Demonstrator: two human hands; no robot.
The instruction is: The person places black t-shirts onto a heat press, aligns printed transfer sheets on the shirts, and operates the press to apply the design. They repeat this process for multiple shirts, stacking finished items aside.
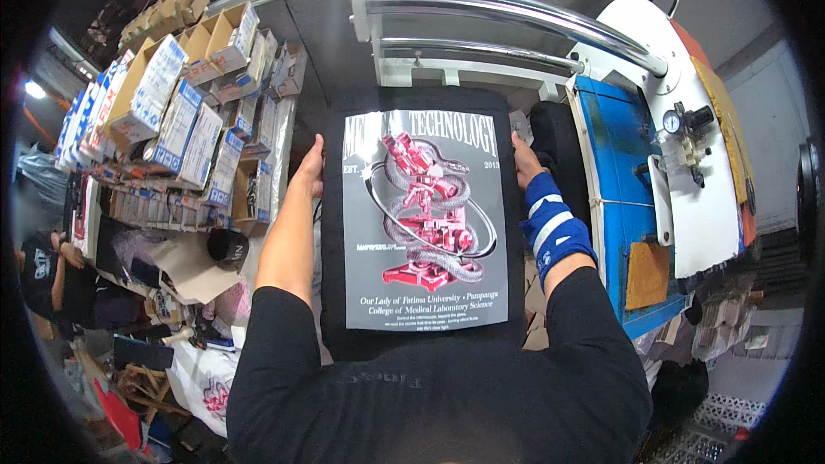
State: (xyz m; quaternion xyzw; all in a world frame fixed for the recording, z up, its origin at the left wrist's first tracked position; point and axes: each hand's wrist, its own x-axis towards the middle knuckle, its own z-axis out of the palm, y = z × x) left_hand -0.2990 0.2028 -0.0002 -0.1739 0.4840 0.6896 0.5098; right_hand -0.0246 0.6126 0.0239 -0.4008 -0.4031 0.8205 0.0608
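Observation:
Black fabric, likely a shirt, lies flat over a rectangular board (pixel 335 292) in front of me. On it rests a grey printed sheet (pixel 354 232) with a red microscope, a coiled snake and white lettering. My left hand (pixel 314 165) is at the left edge of the black fabric, thumb up and fingers curled against it. My right hand (pixel 524 160), with a blue and white wrap (pixel 554 223) on its wrist, holds the opposite edge at about the same height. The undersides of both hands are hidden.
Beyond the board stands a press frame with chrome bars (pixel 516 21). To the right are a blue panel (pixel 614 198) and a white machine body with a pressure gauge (pixel 673 123). Stacked cardboard boxes (pixel 185 133) fill the left side. Another person's arm (pixel 64 249) shows at far left.

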